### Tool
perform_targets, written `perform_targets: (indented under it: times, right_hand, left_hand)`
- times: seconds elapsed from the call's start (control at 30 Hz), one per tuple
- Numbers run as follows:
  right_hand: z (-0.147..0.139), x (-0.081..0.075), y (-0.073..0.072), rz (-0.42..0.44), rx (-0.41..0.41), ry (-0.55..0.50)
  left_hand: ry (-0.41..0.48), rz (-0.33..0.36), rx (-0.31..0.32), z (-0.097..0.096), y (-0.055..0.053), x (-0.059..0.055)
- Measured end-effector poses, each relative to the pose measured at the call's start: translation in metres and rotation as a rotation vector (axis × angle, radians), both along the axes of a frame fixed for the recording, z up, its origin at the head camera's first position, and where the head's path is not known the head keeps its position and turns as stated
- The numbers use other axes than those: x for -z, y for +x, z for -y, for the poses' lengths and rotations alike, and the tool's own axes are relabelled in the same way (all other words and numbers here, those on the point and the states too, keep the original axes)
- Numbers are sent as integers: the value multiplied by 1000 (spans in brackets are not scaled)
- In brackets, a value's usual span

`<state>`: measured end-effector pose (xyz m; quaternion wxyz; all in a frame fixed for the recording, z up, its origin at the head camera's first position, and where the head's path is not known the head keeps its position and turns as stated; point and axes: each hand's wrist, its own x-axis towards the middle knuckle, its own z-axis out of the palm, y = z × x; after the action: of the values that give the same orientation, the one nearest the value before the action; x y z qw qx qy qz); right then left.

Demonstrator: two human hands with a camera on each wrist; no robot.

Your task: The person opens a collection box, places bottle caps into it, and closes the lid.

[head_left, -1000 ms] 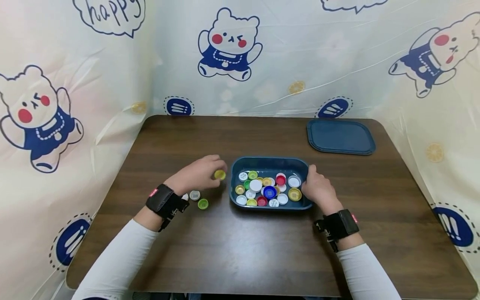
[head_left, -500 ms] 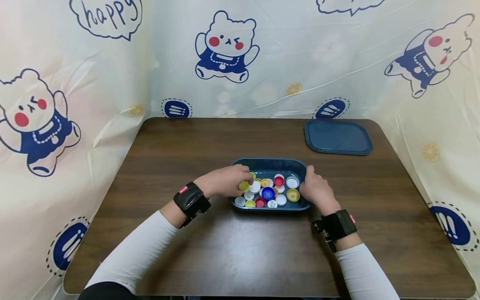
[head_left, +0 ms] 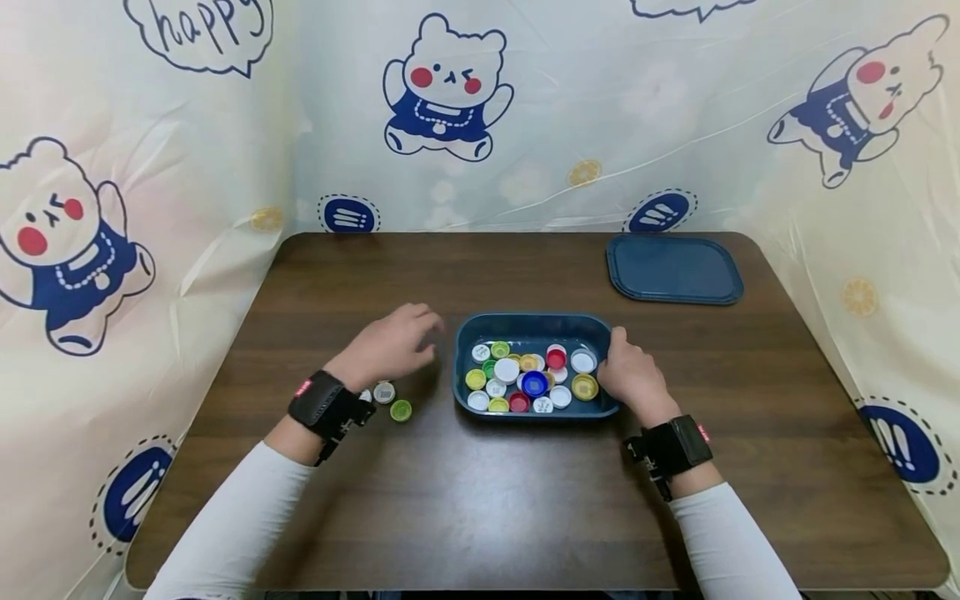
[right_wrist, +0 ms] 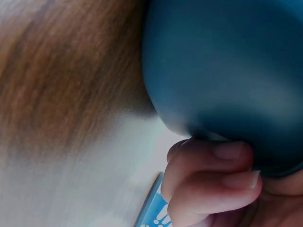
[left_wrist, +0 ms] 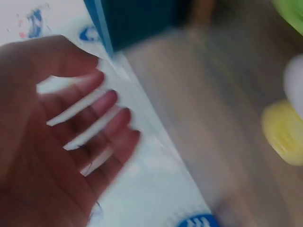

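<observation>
My left hand (head_left: 393,342) hovers over the table, left of a blue plastic box (head_left: 536,322), its fingers relaxed and holding nothing. In the left wrist view the loosely bent fingers (left_wrist: 124,120) are apart. By that wrist lie a green bottle cap (head_left: 401,410) and a whitish bottle cap (head_left: 384,392). A blurred yellow cap (left_wrist: 285,132) shows in the left wrist view. Several white, yellow, green, red and blue caps, such as this blue one (head_left: 534,384), fill the box. My right hand (head_left: 636,375) grips the box's right end, fingers curled at its rim.
A flat blue lid (head_left: 675,268) lies at the back right of the brown wooden table (head_left: 480,508). Behind and beside the table hangs a pale cartoon-bear curtain (head_left: 450,92).
My left hand carried a yellow cap from the left into the box, let go of it, and moved back left. The right hand has stayed on the box's right end.
</observation>
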<state>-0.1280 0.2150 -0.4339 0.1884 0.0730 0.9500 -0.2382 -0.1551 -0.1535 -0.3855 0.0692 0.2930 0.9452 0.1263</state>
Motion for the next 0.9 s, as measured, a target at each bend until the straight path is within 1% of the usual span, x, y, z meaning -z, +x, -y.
perform_targets:
  times: [0.07,0.13,0.23,0.3,0.37,0.5,0.6,0.67,0.73,0.83,0.9]
  right_hand:
    - [0,-1,0,1,5,3]
    - [0,-2,-1,3,9,7]
    - [-1,-3,-1,13,18,9]
    - [-1,-3,-2,16,21,11]
    - [-1,-3,-2,15,21,12]
    - [-1,-1,-2,8,14,15]
    - [0,0,-2,9,11,15]
    - [0,0,-2,9,10,16]
    - [1,0,-2,7,9,18]
    - [2,0,-1,6,8,19]
    - [3,-1,0,5,6,24]
  left_hand:
    - [-66,40,-87,19,0,4]
    - [-116,98,-145,33,0,10]
    - [-138,180,-185,47,2,16]
    - [-127,209,-199,50,3,21]
    - [-116,221,-205,51,4,25]
    - [-113,221,-204,52,4,34]
    - [-102,217,-197,54,3,38]
    - [-89,199,-191,53,2,38]
    - [-64,175,-182,50,1,34]
    - [-16,116,-142,36,3,20]
    - [17,81,-96,22,6,10]
